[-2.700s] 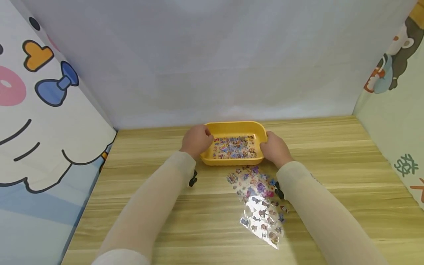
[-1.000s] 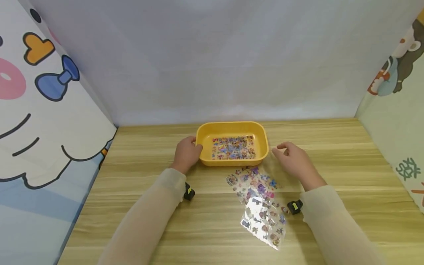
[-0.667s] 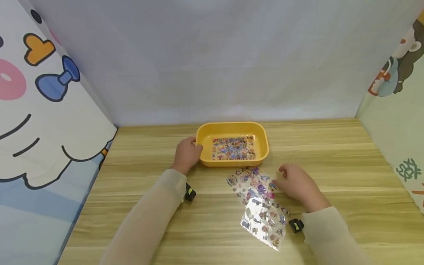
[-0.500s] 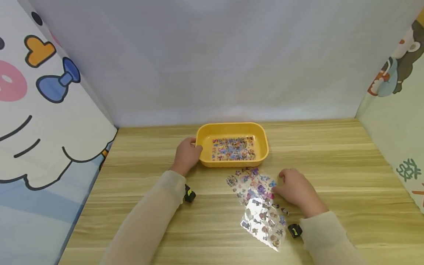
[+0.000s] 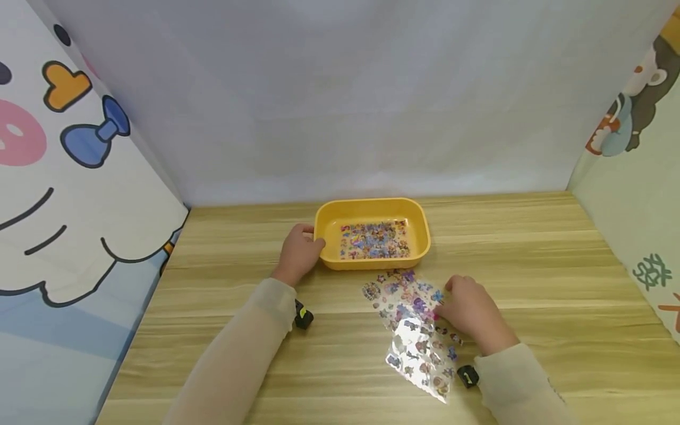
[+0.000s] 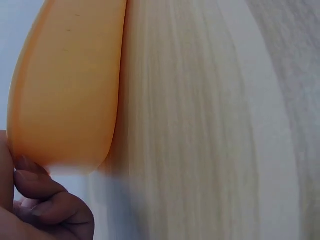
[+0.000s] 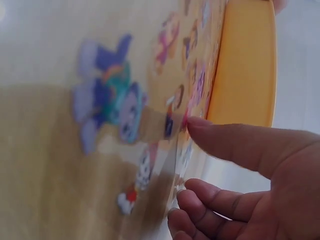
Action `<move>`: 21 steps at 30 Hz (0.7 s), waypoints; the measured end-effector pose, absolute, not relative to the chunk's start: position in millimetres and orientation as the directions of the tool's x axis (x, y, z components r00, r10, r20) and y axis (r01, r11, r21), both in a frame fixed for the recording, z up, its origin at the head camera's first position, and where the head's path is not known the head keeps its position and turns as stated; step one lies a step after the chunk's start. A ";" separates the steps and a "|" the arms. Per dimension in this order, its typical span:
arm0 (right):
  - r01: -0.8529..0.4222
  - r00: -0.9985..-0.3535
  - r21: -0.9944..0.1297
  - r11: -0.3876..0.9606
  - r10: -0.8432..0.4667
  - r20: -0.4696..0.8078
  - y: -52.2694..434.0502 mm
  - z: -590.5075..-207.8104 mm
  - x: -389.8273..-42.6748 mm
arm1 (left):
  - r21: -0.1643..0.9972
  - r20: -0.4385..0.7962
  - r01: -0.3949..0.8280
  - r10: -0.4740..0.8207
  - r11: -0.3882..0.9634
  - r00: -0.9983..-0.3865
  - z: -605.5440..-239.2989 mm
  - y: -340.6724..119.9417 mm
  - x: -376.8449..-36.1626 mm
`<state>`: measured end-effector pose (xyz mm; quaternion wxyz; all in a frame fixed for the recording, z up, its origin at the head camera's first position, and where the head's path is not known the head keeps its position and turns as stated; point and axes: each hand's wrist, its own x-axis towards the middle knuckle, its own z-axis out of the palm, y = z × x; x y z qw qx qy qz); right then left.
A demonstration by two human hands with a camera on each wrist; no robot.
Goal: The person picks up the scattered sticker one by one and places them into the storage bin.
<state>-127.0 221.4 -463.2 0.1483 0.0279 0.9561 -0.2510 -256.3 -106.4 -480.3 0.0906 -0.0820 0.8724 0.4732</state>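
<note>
Head view: the left hand [image 5: 297, 252] grips the left end of the yellow tray [image 5: 372, 264] on the tabletop [image 5: 531, 260]; the right hand [image 5: 470, 310] rests on the sticker sheet's [image 5: 417, 327] right edge, just in front of the tray.

Left wrist: curled fingers [image 6: 47, 200] hold the tray's wall.

Right wrist: thumb and fingers [image 7: 210, 205] pinch the sheet's edge

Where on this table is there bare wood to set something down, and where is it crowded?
Bare wood lies right of the yellow tray out to the right wall, and on the table left of the left hand. The middle front is crowded: the sticker sheet with the right hand at its edge.
</note>
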 end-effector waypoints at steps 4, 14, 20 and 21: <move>0.132 -0.957 -0.465 0.875 -0.011 -0.291 219.3 -462.8 -125.4 | 0.814 -0.229 -0.227 -0.063 0.535 -0.971 -477.5 -103.7 -254.5; 0.161 -0.952 -0.499 0.852 0.000 -0.306 221.6 -467.0 -124.8 | 0.790 -0.202 -0.225 -0.105 0.571 -0.974 -481.7 -99.3 -258.2; 0.167 -0.954 -0.538 0.826 -0.003 -0.301 223.0 -468.0 -123.0 | 0.773 -0.155 -0.190 -0.109 0.605 -0.982 -480.9 -96.6 -257.8; 0.171 -0.953 -0.543 0.822 -0.001 -0.302 223.1 -468.0 -122.7 | 0.769 -0.145 -0.181 -0.108 0.613 -0.984 -480.8 -96.3 -257.4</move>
